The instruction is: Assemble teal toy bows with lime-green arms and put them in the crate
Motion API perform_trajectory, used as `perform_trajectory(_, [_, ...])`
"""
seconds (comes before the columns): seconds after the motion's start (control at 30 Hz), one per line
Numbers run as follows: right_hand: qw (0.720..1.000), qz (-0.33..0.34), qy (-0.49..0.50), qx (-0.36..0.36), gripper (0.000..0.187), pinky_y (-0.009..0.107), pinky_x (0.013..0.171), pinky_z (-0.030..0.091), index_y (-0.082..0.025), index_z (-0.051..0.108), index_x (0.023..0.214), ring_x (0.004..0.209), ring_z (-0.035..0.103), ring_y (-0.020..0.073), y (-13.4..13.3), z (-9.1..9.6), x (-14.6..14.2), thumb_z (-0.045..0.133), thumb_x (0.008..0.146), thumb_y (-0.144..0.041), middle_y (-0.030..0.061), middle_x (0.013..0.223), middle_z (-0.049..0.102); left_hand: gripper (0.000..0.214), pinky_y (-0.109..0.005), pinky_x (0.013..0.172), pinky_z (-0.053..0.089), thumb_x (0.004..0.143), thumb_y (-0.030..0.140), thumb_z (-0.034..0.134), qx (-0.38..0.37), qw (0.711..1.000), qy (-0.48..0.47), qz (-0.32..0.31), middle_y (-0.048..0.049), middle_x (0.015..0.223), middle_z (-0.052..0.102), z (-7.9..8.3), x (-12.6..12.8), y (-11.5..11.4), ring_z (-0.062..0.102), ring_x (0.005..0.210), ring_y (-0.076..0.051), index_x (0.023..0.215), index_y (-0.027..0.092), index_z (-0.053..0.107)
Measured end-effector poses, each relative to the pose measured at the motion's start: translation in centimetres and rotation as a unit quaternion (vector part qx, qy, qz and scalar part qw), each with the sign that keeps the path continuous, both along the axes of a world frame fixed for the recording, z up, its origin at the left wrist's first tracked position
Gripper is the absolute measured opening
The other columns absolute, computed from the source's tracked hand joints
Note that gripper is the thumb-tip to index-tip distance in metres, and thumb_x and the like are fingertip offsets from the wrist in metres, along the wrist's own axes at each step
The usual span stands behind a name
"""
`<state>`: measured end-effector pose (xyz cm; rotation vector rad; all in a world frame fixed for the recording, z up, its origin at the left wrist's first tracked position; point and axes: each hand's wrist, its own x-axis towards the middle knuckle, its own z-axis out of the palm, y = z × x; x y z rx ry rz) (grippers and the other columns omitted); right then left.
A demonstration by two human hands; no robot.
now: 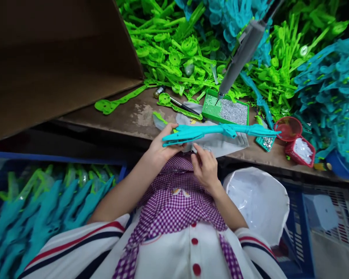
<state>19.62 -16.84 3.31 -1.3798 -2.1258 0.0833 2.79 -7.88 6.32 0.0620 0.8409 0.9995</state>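
My left hand [165, 147] is closed around the handle-like left end of a long turquoise plastic piece [218, 130]. The piece lies level across the front of the workbench, its narrow end pointing right. Some bright green shows beside my left fingers. Just under the piece, my right hand [206, 166] has its fingers loosely bent and apart, with nothing visible in them. Behind the piece is a green tray [211, 116] of small silvery parts. A grey powered screwdriver [241, 58] hangs with its tip over that tray.
Green plastic parts [174, 58] and turquoise parts [334, 73] are heaped behind. A cardboard box [61, 66] stands at upper left. Red containers [289, 128] sit at the bench's right. Below are a white-lined bin [256, 193] and a crate of turquoise-and-green pieces [46, 213].
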Motion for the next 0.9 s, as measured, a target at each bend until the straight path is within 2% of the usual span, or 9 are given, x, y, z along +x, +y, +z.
perform_trajectory(0.13, [0.999, 0.027, 0.000, -0.026, 0.043, 0.032, 0.078, 0.050, -0.020, 0.051, 0.145, 0.080, 0.070, 0.0173, 0.7, 0.8, -0.4, 0.043, 0.104, -0.028, 0.0085, 0.109, 0.077, 0.017, -0.027, 0.049, 0.049, 0.083, 0.024, 0.063, -0.036, 0.999, -0.011, 0.008, 0.0034, 0.058, 0.061, 0.5, 0.2, 0.1, 0.057, 0.048, -0.013, 0.074, 0.020, 0.050])
perform_trajectory(0.3, [0.999, 0.011, -0.020, -0.049, 0.040, 0.029, 0.069, 0.050, -0.024, 0.057, 0.141, 0.066, 0.068, 0.0166, 1.3, 1.8, -1.3, 0.044, 0.103, -0.028, 0.0048, 0.091, 0.078, 0.017, -0.025, 0.045, 0.048, 0.085, 0.021, 0.060, -0.058, 0.998, -0.023, 0.018, 0.0038, 0.055, 0.059, 0.6, 0.5, -0.1, 0.055, 0.044, -0.012, 0.072, 0.020, 0.049])
perform_trajectory(0.4, [0.997, 0.030, -0.014, -0.067, 0.040, 0.029, 0.067, 0.051, -0.027, 0.058, 0.141, 0.069, 0.070, 0.0174, 1.1, 2.8, -0.6, 0.045, 0.103, -0.030, 0.0044, 0.096, 0.079, 0.014, -0.026, 0.046, 0.051, 0.085, 0.022, 0.061, -0.056, 0.998, -0.021, 0.023, 0.0033, 0.057, 0.061, 0.4, 0.5, -0.2, 0.058, 0.046, -0.013, 0.075, 0.020, 0.051])
perform_trajectory(0.53, [0.992, 0.041, 0.089, -0.081, 0.034, 0.027, 0.072, 0.053, -0.027, 0.064, 0.132, 0.077, 0.070, 0.0152, 2.1, 5.5, 2.1, 0.049, 0.103, -0.035, 0.0039, 0.109, 0.077, 0.015, -0.029, 0.052, 0.056, 0.080, 0.024, 0.068, -0.027, 1.000, 0.006, 0.007, 0.0014, 0.065, 0.066, -0.6, 0.8, -0.6, 0.063, 0.054, -0.016, 0.080, 0.020, 0.054])
perform_trajectory(0.6, [0.989, 0.021, 0.126, -0.070, 0.033, 0.027, 0.074, 0.052, -0.024, 0.066, 0.127, 0.080, 0.068, 0.0147, 3.9, 7.0, 3.4, 0.050, 0.102, -0.037, 0.0047, 0.107, 0.076, 0.014, -0.030, 0.057, 0.058, 0.079, 0.024, 0.069, -0.006, 1.000, 0.007, 0.015, 0.0004, 0.072, 0.070, -1.5, 1.1, -1.0, 0.067, 0.060, -0.017, 0.084, 0.020, 0.056])
perform_trajectory(0.67, [0.992, 0.021, 0.105, -0.071, 0.032, 0.028, 0.076, 0.051, -0.023, 0.068, 0.124, 0.082, 0.067, 0.0152, 6.2, 7.9, 4.3, 0.053, 0.101, -0.038, 0.0048, 0.100, 0.074, 0.014, -0.029, 0.061, 0.059, 0.078, 0.023, 0.068, 0.003, 1.000, 0.006, 0.019, -0.0001, 0.076, 0.071, -2.7, 1.4, -1.5, 0.068, 0.064, -0.016, 0.087, 0.020, 0.058])
perform_trajectory(0.73, [0.996, 0.007, 0.053, -0.069, 0.029, 0.029, 0.078, 0.049, -0.021, 0.070, 0.119, 0.084, 0.066, 0.0162, 8.2, 7.8, 4.7, 0.054, 0.100, -0.036, 0.0054, 0.097, 0.072, 0.018, -0.026, 0.061, 0.058, 0.074, 0.024, 0.071, 0.011, 0.999, 0.043, 0.028, 0.0006, 0.074, 0.070, -4.0, 1.5, -2.1, 0.066, 0.062, -0.014, 0.087, 0.018, 0.059])
perform_trajectory(0.8, [0.997, -0.012, 0.036, -0.060, 0.027, 0.029, 0.081, 0.049, -0.020, 0.072, 0.115, 0.087, 0.065, 0.0166, 9.0, 6.7, 5.0, 0.054, 0.100, -0.034, 0.0062, 0.098, 0.071, 0.025, -0.022, 0.059, 0.056, 0.067, 0.025, 0.076, 0.029, 0.993, 0.100, 0.049, 0.0028, 0.071, 0.069, -5.3, 1.4, -2.6, 0.064, 0.059, -0.011, 0.085, 0.018, 0.060])
perform_trajectory(0.9, [0.992, -0.005, 0.101, -0.070, 0.026, 0.028, 0.083, 0.049, -0.019, 0.073, 0.110, 0.090, 0.065, 0.0161, 7.9, 3.8, 5.9, 0.053, 0.100, -0.033, 0.0056, 0.097, 0.071, 0.030, -0.017, 0.058, 0.053, 0.062, 0.027, 0.082, 0.066, 0.983, 0.158, 0.072, 0.0048, 0.071, 0.069, -7.2, 0.7, -2.9, 0.064, 0.061, -0.010, 0.084, 0.018, 0.063])
